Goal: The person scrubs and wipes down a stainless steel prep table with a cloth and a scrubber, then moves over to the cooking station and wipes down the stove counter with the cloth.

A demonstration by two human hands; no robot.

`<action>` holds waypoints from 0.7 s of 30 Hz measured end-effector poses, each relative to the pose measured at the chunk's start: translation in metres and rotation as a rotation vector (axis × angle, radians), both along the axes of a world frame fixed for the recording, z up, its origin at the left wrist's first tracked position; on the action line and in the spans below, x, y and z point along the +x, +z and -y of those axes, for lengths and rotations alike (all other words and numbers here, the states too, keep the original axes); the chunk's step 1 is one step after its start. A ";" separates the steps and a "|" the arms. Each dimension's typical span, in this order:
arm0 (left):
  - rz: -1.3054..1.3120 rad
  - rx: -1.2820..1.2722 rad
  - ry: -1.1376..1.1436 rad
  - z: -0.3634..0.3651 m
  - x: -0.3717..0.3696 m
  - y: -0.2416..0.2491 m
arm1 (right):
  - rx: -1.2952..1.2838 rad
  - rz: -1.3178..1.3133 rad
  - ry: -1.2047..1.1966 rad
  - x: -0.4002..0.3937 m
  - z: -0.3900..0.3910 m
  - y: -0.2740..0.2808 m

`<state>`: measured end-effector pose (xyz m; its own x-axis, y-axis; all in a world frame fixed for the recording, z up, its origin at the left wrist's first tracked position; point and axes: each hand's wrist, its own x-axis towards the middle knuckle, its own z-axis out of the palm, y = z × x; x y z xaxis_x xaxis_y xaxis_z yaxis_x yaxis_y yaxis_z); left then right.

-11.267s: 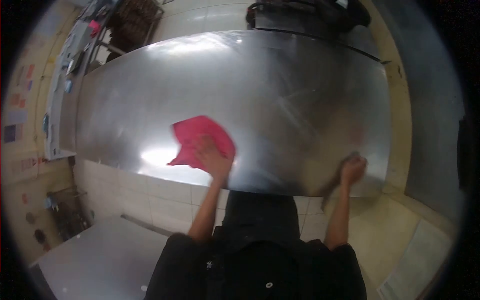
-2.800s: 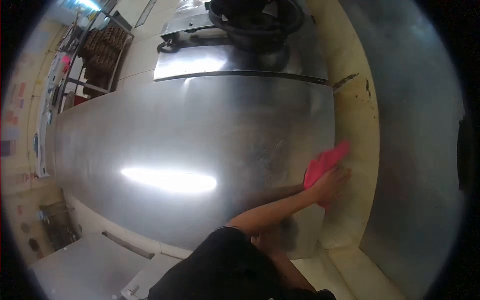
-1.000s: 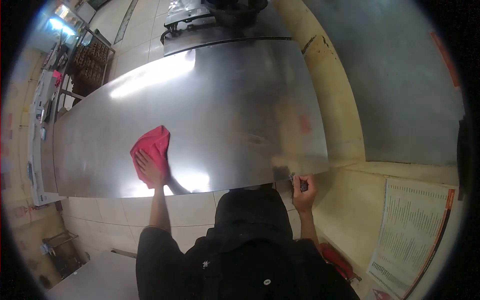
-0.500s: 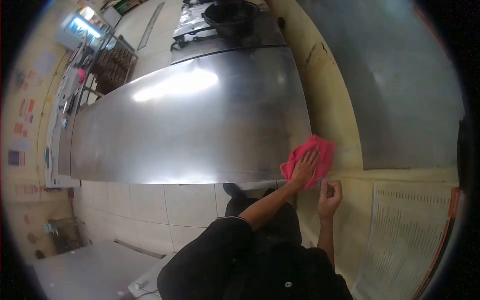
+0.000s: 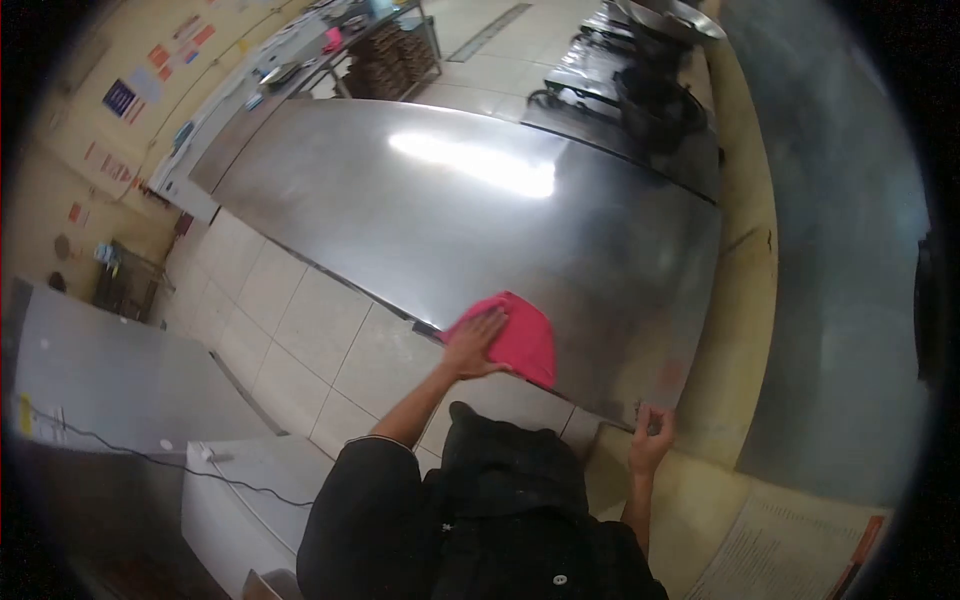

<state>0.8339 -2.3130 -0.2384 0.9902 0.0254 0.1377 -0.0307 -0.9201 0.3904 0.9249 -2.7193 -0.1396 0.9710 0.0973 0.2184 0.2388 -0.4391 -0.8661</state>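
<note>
My left hand (image 5: pixel 478 345) lies flat, fingers stretched out, on a bright pink cloth (image 5: pixel 525 340). The cloth is spread on a stainless steel table (image 5: pixel 430 230), at its near edge, and one part reaches that edge. Closed in a pinch, my right hand (image 5: pixel 652 435) is by the near right corner of the table. A tiny greyish thing shows at its fingertips, too small to make out.
A stove (image 5: pixel 600 75) with dark pans (image 5: pixel 655 110) adjoins the table's far right end. A yellowish wall ledge (image 5: pixel 745 300) runs along the right side. A printed sheet (image 5: pixel 780 555) lies at lower right. White appliances (image 5: pixel 230 510) and a cable stand at lower left.
My left hand has carried the pink cloth leftward along the near edge, from the right corner. My right hand stays near that corner, still pinched. The view has turned.
</note>
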 end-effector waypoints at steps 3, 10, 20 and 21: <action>-0.097 0.083 0.284 -0.093 -0.042 0.012 | 0.030 -0.083 0.054 -0.007 -0.034 0.006; -0.077 0.086 0.802 -0.264 -0.081 -0.005 | -0.091 0.014 0.108 -0.017 -0.126 0.002; 0.187 -0.020 0.772 -0.343 -0.054 -0.040 | 0.082 -0.318 0.073 -0.092 -0.371 -0.059; 0.156 -0.068 0.691 -0.345 -0.056 -0.039 | 0.101 -0.336 0.167 -0.095 -0.393 -0.060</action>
